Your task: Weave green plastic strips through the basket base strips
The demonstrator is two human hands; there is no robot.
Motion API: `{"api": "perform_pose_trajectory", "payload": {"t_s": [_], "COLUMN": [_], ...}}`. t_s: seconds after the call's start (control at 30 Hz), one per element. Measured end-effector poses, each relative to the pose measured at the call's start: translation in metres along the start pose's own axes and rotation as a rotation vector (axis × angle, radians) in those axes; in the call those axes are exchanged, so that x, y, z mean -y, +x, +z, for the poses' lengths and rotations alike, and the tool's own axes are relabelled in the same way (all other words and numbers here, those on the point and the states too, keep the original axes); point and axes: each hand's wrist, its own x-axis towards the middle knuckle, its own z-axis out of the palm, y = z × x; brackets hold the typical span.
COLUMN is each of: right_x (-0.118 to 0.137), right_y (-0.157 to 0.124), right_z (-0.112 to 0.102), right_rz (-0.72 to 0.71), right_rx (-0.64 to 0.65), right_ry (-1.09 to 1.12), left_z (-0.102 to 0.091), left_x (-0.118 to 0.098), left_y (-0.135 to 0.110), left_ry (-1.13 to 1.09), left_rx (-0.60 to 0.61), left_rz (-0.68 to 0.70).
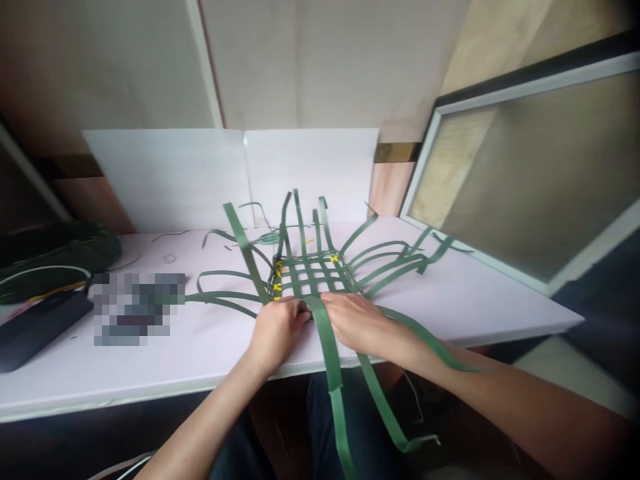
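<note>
A small open-weave base of flat green plastic straps (pixel 305 288) lies near the table's front edge, its long loose strap ends fanning out on every side. Yellow ties (pixel 278 288) and a thin cord show along its left and far edges. My left hand (pixel 280 328) is closed on the near left part of the weave, fingertips curled under. My right hand (pixel 353 319) is closed on the near right part, fingers bent and partly hidden. Between them a wide green strap (pixel 327 340) hangs over the table edge towards my lap. Another loose strap (pixel 435 343) lies across my right forearm.
The pale table (pixel 200 363) carries a dark case (pixel 45 327), a green coiled bundle (pixel 60 257) and a blurred-out patch at left. White boards (pixel 310 167) stand at the back. A white-framed panel (pixel 500 180) leans at right. Thin cord bits lie behind the weave.
</note>
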Motion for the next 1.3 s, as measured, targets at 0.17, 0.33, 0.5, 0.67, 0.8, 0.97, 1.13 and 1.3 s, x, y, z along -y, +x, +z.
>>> {"api": "perform_pose_trajectory", "payload": {"t_s": [0.17, 0.33, 0.5, 0.67, 0.8, 0.97, 1.13, 1.3], "right_x": [0.004, 0.005, 0.006, -0.009, -0.018, -0.013, -0.015, -0.017], "right_y": [-0.007, -0.005, 0.002, 0.017, 0.024, 0.005, -0.005, -0.001], "right_z": [-0.009, -0.004, -0.011, -0.013, -0.009, -0.007, 0.001, 0.001], "right_rz": [0.031, 0.031, 0.015, 0.07, 0.103, -0.226, -0.073, -0.046], "right_rx": [0.06, 0.008, 0.019, -0.019, -0.053, -0.154, -0.108, -0.056], "right_ry": [-0.175, -0.217, -0.243, -0.146, -0.113, -0.052, -0.265, -0.254], "left_z": [0.0, -0.001, 0.003, -0.001, -0.004, -0.001, 0.0, 0.0], "left_x": [-0.001, -0.001, 0.008, 0.006, -0.003, -0.007, -0.005, -0.007], "left_y": [0.005, 0.005, 0.005, 0.003, 0.003, 0.006, 0.005, 0.005], "left_ry": [0.068, 0.048, -0.027, -0.105, -0.036, 0.077, 0.046, 0.037], "left_rx": [0.012, 0.015, 0.026, 0.06, 0.041, 0.041, 0.03, 0.023], "left_rz": [-0.054, -0.041, 0.004, 0.046, -0.01, -0.056, -0.065, -0.073]}}
